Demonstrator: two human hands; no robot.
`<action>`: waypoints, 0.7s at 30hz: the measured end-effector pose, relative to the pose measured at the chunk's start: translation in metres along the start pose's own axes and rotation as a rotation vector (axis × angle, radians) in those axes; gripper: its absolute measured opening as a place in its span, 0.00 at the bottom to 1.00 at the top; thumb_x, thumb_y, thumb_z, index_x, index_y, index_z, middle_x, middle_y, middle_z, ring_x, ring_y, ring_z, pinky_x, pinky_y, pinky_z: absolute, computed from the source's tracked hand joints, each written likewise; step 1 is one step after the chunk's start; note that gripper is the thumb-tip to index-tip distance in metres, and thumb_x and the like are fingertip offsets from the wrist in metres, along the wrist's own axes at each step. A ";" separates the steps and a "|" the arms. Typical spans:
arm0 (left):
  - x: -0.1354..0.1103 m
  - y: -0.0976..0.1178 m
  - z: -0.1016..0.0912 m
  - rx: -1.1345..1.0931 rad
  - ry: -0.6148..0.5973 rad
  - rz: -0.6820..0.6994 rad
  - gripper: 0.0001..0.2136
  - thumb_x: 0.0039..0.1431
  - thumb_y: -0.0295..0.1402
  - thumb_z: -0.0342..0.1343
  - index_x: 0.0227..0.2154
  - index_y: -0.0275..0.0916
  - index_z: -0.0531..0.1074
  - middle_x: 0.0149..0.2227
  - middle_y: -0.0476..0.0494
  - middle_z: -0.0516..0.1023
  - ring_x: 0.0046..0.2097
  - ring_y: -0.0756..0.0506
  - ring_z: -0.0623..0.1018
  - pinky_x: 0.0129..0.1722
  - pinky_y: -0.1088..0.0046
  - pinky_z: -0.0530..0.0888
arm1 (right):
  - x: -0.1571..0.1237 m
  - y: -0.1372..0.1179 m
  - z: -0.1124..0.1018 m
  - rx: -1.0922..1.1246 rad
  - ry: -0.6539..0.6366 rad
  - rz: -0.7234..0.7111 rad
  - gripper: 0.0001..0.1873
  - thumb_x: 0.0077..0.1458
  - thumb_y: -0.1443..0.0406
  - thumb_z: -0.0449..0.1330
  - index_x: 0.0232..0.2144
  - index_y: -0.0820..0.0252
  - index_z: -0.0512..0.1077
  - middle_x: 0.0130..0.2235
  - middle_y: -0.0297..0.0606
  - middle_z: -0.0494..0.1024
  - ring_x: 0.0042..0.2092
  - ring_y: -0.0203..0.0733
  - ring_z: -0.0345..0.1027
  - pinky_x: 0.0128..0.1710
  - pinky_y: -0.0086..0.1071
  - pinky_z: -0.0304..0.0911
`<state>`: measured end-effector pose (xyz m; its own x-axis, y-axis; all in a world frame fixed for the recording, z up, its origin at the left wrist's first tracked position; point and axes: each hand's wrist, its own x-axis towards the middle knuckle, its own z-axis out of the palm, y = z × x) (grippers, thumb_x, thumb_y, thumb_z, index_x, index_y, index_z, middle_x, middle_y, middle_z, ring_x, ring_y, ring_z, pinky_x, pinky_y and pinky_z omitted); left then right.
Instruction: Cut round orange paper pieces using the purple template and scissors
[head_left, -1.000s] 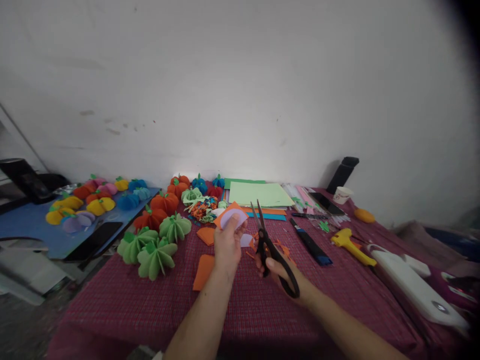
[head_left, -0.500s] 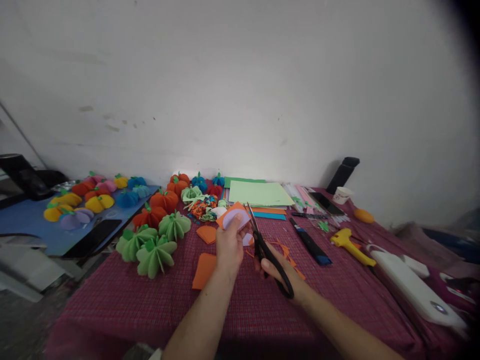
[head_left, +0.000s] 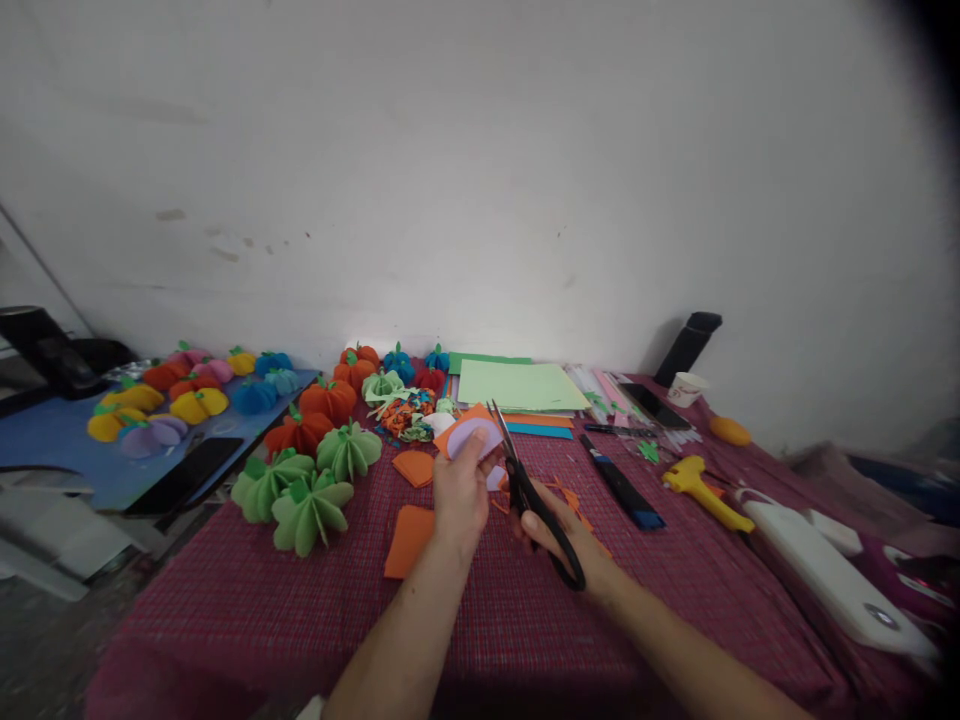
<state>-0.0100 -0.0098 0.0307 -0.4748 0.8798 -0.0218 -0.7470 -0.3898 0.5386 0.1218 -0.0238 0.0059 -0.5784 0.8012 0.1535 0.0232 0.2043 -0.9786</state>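
Note:
My left hand (head_left: 461, 490) pinches orange paper (head_left: 472, 412) with a lilac oval paper piece (head_left: 466, 440) lying on it, thumb on top. In my right hand (head_left: 551, 535) is a pair of black-handled scissors (head_left: 536, 510), blades slightly parted and pointing up beside the paper's right edge. Whether the blades touch the paper I cannot tell. Below my left hand lie a cut orange piece (head_left: 414, 468) and orange paper (head_left: 409, 540). Thin orange offcuts (head_left: 574, 500) lie behind my right hand, partly hidden by it.
Green paper pumpkins (head_left: 311, 510) and orange ones (head_left: 330, 400) stand left on the checked cloth (head_left: 300, 620). Stacked coloured paper (head_left: 521, 385) lies at the back. To the right are a dark blue-ended sleeve (head_left: 622, 485), a yellow glue gun (head_left: 705, 490) and a paper cup (head_left: 685, 389).
The scissors and my right hand have shifted very slightly; the blade tips sit a little higher and further left. My left hand keeps its hold on the paper.

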 end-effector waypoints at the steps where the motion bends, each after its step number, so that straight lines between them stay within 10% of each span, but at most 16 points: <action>1: 0.000 0.000 0.000 -0.002 -0.001 0.002 0.10 0.37 0.28 0.64 0.26 0.34 0.71 0.27 0.47 0.76 0.30 0.49 0.75 0.34 0.67 0.74 | 0.000 0.000 0.000 0.008 -0.005 0.002 0.27 0.49 0.49 0.57 0.48 0.57 0.64 0.27 0.33 0.65 0.27 0.35 0.58 0.27 0.28 0.56; 21: 0.000 0.000 0.000 0.022 -0.012 0.008 0.09 0.38 0.29 0.64 0.26 0.35 0.72 0.27 0.48 0.76 0.30 0.49 0.76 0.36 0.65 0.74 | -0.001 0.001 -0.004 0.062 0.014 0.054 0.27 0.47 0.49 0.59 0.45 0.58 0.65 0.25 0.31 0.63 0.23 0.32 0.55 0.21 0.25 0.51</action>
<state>-0.0096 -0.0098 0.0311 -0.4748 0.8800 -0.0073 -0.7328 -0.3908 0.5570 0.1257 -0.0224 0.0057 -0.5663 0.8179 0.1022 0.0031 0.1260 -0.9920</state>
